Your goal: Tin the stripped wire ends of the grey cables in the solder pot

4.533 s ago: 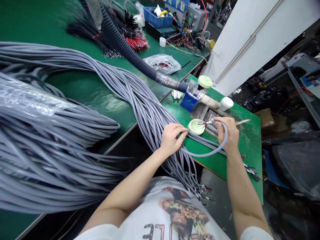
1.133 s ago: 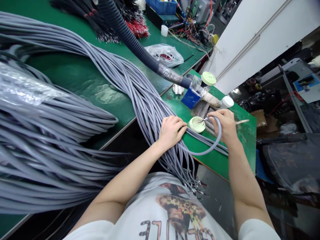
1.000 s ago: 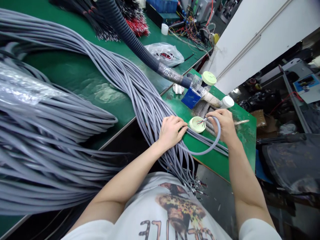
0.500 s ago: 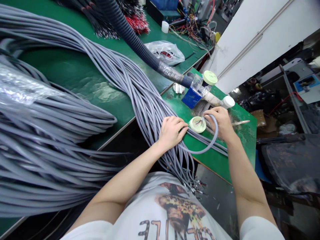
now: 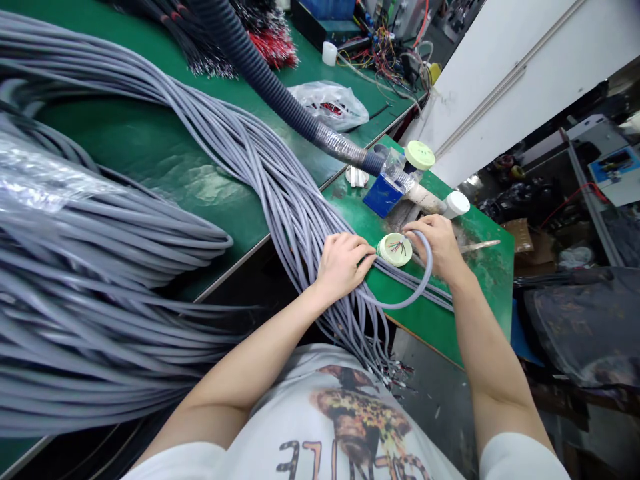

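My right hand [image 5: 440, 245] pinches a grey cable [image 5: 429, 260] near its stripped end, and the cable bends in a loop below the fingers. Thin coloured wires [image 5: 399, 247] fan out from that end over a small pale-green round pot [image 5: 387, 256]; whether they touch its contents I cannot tell. Just left of the pot, my left hand [image 5: 343, 263] is closed over grey cables [image 5: 395, 272] at the edge of a large bundle [image 5: 280, 193]. Its fingertips lie close to the pot's rim.
A ribbed hose [image 5: 280, 90] runs down to a blue box [image 5: 383, 195] behind the pot. A pale-green lid [image 5: 420, 155], a white cap [image 5: 457, 204] and a thin stick [image 5: 480, 246] are nearby. More coiled cable [image 5: 100, 287] fills the left side.
My right hand has shifted very slightly left with the cable, and the coloured wires sit a touch differently over the pot. My left hand stays in place.
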The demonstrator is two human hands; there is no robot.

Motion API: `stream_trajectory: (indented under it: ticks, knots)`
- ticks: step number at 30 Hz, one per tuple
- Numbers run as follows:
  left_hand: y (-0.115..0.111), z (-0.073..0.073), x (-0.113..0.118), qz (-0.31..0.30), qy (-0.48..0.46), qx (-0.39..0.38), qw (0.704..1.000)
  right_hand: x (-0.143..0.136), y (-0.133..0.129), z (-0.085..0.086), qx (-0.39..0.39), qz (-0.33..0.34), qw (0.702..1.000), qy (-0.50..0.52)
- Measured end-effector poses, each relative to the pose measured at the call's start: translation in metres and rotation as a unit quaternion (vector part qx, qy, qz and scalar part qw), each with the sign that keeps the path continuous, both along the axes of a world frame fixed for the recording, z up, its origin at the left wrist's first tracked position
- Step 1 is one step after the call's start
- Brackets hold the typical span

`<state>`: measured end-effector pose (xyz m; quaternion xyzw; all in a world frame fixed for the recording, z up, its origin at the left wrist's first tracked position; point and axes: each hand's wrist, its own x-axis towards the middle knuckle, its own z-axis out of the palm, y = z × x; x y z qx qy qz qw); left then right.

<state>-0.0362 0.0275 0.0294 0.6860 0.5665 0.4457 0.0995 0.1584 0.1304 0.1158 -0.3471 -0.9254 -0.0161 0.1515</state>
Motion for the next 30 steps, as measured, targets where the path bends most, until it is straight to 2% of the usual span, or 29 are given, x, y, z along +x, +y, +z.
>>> stream_trajectory:
  ticks: [8,14,18,24,30]
  knots:
    - [0.0,0.0,0.0,-0.002,0.001,-0.003,1.0,0.004,-0.002,-0.001,-0.004,-0.008,1.0,0.011]
    - [-0.001,0.001,0.0,0.004,-0.008,0.0,1.0,0.016,-0.011,0.021,0.034,-0.032,0.998,0.044]
    - [-0.001,0.001,0.0,0.009,-0.021,0.012,1.0,0.034,-0.005,0.029,0.079,-0.068,0.993,0.055]
    - [-0.001,-0.001,-0.001,0.013,-0.035,0.02,0.999,0.063,0.021,0.02,0.121,-0.13,0.983,0.04]
    - [-0.001,-0.002,-0.001,0.017,-0.03,0.027,0.999,0.076,0.038,0.006,0.112,-0.164,0.98,0.008]
